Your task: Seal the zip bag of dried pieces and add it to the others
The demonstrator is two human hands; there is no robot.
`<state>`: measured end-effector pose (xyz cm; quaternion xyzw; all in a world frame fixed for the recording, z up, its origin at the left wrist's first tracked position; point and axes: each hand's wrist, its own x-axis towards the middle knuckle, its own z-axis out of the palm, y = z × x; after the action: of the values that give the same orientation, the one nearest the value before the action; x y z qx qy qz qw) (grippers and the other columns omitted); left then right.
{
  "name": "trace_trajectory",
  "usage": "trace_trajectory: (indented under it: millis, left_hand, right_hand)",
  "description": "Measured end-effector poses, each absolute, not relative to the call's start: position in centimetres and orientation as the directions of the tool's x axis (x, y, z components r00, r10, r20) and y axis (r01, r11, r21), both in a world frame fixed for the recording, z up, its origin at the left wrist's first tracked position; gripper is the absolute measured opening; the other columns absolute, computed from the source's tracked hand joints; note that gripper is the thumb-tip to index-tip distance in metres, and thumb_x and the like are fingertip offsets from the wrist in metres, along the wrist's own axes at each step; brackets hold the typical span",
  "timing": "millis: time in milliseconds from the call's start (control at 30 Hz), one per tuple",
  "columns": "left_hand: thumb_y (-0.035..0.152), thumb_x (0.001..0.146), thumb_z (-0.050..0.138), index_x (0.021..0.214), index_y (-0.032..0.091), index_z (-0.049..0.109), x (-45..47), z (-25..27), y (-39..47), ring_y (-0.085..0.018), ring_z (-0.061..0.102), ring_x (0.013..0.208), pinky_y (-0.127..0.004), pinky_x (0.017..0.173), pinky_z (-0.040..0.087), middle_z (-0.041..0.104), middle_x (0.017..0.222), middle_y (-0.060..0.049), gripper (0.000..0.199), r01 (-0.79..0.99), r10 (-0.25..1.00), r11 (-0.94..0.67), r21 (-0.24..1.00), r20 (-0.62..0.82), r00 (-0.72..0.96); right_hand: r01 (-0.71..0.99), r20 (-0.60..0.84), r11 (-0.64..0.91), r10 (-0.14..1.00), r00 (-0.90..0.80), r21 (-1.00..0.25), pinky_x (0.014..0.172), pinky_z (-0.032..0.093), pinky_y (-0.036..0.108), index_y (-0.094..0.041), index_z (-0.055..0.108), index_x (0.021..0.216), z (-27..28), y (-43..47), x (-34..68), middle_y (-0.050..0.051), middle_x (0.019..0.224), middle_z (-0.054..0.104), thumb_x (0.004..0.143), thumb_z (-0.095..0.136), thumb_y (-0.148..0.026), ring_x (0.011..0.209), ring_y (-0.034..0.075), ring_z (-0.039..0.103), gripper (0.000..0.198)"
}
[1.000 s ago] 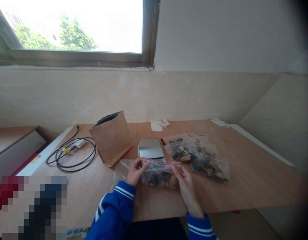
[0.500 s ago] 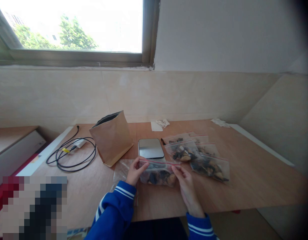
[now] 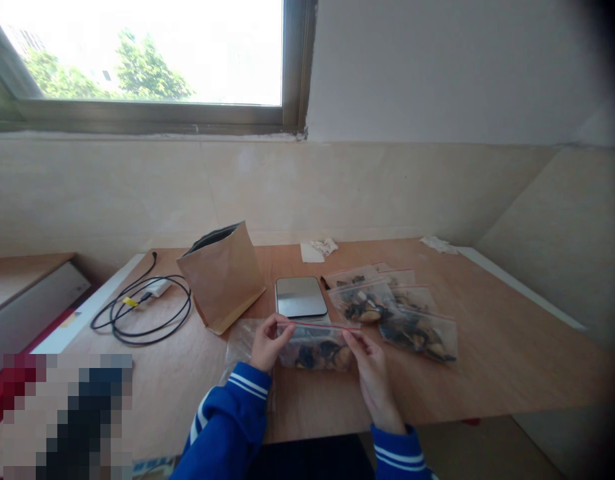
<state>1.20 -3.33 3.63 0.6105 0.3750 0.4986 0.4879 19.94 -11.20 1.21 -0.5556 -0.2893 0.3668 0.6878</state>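
This looked like a small, plain indoor workroom, though a home could not be ruled out. A broad brown wooden table (image 3: 492,353) stood by a cream lower wall (image 3: 337,193), with a metal-framed glass window (image 3: 212,53) above, and carried a flat silver square-topped device (image 3: 300,297), a tan paper pouch (image 3: 222,277) and clear plastic bags (image 3: 420,337) with red edges.

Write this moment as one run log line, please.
left hand: pinches zip bag at top | right hand: pinches same bag | beyond: silver-topped device | right: filled bags | left: open paper bag
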Motion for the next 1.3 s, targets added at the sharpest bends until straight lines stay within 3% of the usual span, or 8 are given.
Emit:
trace_trajectory:
  millis: [200,433,667,1000,1300]
  left_hand:
    - [0.044,0.074,0.067,0.074,0.016,0.061,1.3,3.5,-3.7,-0.015,0.054,0.072,-0.026,0.067,0.042,0.058,0.072,-0.002,0.029,-0.015,0.928,-0.234,0.972,0.228,0.295]
    - [0.044,0.074,0.067,0.081,0.015,0.066,1.3,3.1,-3.7,-0.018,0.059,0.08,-0.029,0.075,0.045,0.065,0.081,-0.005,0.029,-0.046,0.914,-0.187,0.981,0.191,0.358]
    - [0.04,0.077,0.066,0.085,0.015,0.071,1.2,3.1,-3.7,-0.02,0.062,0.086,-0.031,0.079,0.047,0.068,0.087,-0.007,0.027,-0.047,0.893,-0.226,0.973,0.226,0.39]
    - [0.036,0.075,0.069,0.078,0.014,0.07,1.4,3.1,-3.6,-0.018,0.06,0.078,-0.028,0.073,0.046,0.066,0.079,-0.006,0.022,0.028,0.902,-0.302,0.953,0.276,0.333]
    - [0.034,0.077,0.066,0.073,0.014,0.066,1.3,3.4,-3.9,-0.017,0.058,0.074,-0.028,0.069,0.044,0.062,0.075,-0.005,0.02,0.096,0.885,-0.408,0.908,0.368,0.283]
  right_hand:
    - [-0.293,-0.031,0.14,0.859,0.511,-0.946,0.086,0.05,0.038,-0.019,0.07,0.086,1.3,-11.3,19.7,0.005,0.089,0.073,0.07,0.071,-0.045,0.088,0.023,0.067,0.031]
    - [-0.295,0.042,0.162,0.927,0.373,-0.942,0.095,0.046,0.042,-0.022,0.067,0.102,1.4,-11.5,19.5,0.006,0.107,0.07,0.076,0.066,-0.044,0.105,0.025,0.062,0.034]
    - [-0.256,-0.01,0.12,0.89,0.456,-0.959,0.091,0.048,0.039,-0.019,0.071,0.091,0.6,-11.1,19.7,0.006,0.095,0.073,0.07,0.072,-0.044,0.096,0.024,0.065,0.033]
    - [-0.167,0.029,0.125,0.874,0.485,-0.978,0.092,0.045,0.04,-0.018,0.069,0.093,0.4,-11.1,19.4,0.006,0.094,0.073,0.074,0.069,-0.043,0.093,0.024,0.065,0.031]
    - [-0.167,0.01,0.111,0.857,0.515,-0.98,0.083,0.05,0.037,-0.017,0.07,0.087,0.8,-11.3,19.2,0.006,0.086,0.074,0.072,0.071,-0.043,0.084,0.023,0.067,0.029]
